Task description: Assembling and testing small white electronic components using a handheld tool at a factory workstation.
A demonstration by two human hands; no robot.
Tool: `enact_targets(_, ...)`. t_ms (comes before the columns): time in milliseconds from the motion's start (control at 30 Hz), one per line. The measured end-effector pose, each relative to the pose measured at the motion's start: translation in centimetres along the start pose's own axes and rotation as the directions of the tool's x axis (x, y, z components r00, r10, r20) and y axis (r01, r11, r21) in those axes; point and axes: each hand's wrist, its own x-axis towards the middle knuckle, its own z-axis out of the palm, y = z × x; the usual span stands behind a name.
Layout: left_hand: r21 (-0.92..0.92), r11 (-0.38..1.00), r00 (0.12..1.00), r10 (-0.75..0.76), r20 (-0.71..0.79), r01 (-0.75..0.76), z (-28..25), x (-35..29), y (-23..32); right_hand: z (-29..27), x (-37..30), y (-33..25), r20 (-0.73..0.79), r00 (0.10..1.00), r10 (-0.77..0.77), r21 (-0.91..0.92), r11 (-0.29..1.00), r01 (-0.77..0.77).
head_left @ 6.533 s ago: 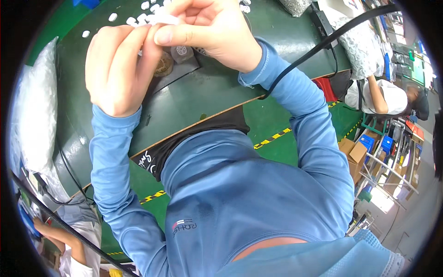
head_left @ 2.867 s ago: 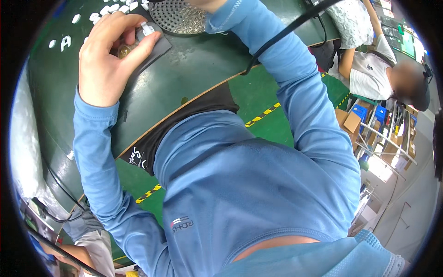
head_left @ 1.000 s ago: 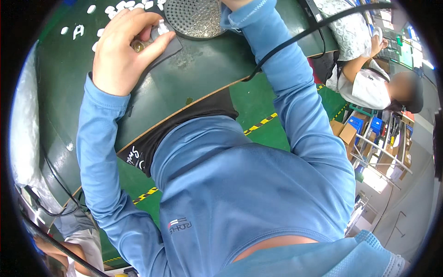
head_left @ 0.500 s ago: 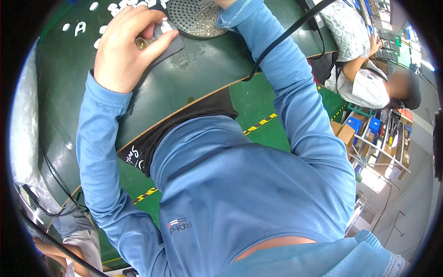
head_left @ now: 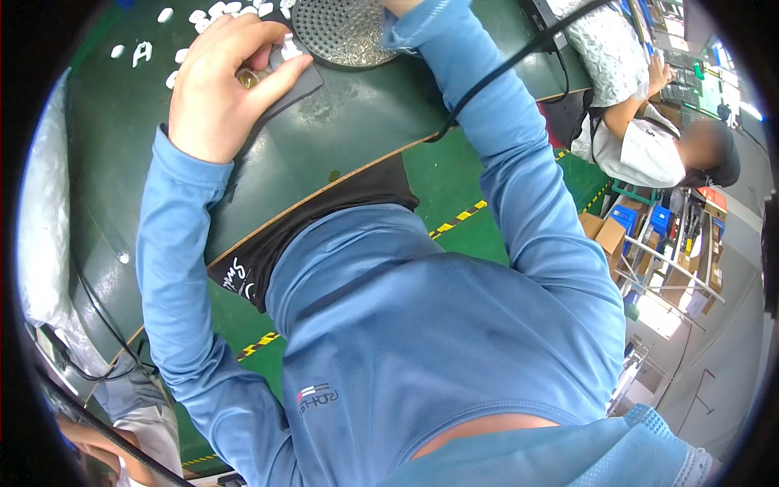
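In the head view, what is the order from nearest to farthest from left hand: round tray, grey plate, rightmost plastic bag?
1. Grey plate, partly beneath left hand
2. Round tray, right of the hand
3. Plastic bag, far right

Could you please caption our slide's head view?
Left hand at a small white part beside a round dark-grey tray of silvery pieces.

Tabletop [head_left: 341, 138]: dark green
Floor [head_left: 454, 170]: green
Shirt [head_left: 454, 341]: blue
Small pieces [head_left: 196, 16]: white
Round dish [head_left: 316, 29]: grey, dotted
Floor tape [head_left: 460, 218]: black-and-yellow stripes

Blue shirt [head_left: 446, 325], long sleeves [head_left: 182, 260], chest logo [head_left: 319, 397] (partly red), black legwear [head_left: 357, 193], blue mask [head_left: 568, 456]
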Motion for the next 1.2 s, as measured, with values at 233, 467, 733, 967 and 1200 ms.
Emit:
enact_targets(233,-0.013,1.000,1.000,-0.017,-0.021,0.016,0.0,-0.1,0.1,1.9,0.1,-2.5,0.287,0.958,0.002,0.356,0.928,-0.109)
enact_targets(467,0.049,0.998,0.997,-0.043,-0.071,0.047,0.5,-0.8,-0.8,1.1,-2.8,-0.9,0.446,0.879,0.169,0.421,0.827,-0.373)
enact_targets(733,-0.056,0.983,0.985,-0.172,0.026,0.173,-1.0,0.8,1.8,2.8,-2.9,-1.9,0.190,0.938,0.289,0.251,0.910,-0.331)
enact_targets(967,0.105,0.876,0.844,-0.481,0.238,0.470,-1.4,2.4,2.2,3.3,-1.7,-4.3,0.272,0.951,0.149,-0.043,0.989,-0.142)
enact_targets(1200,0.002,0.970,0.970,-0.243,0.022,0.243,0.0,-0.8,-0.5,7.1,0.0,-2.3,-0.249,0.721,0.647,-0.333,0.642,-0.691)
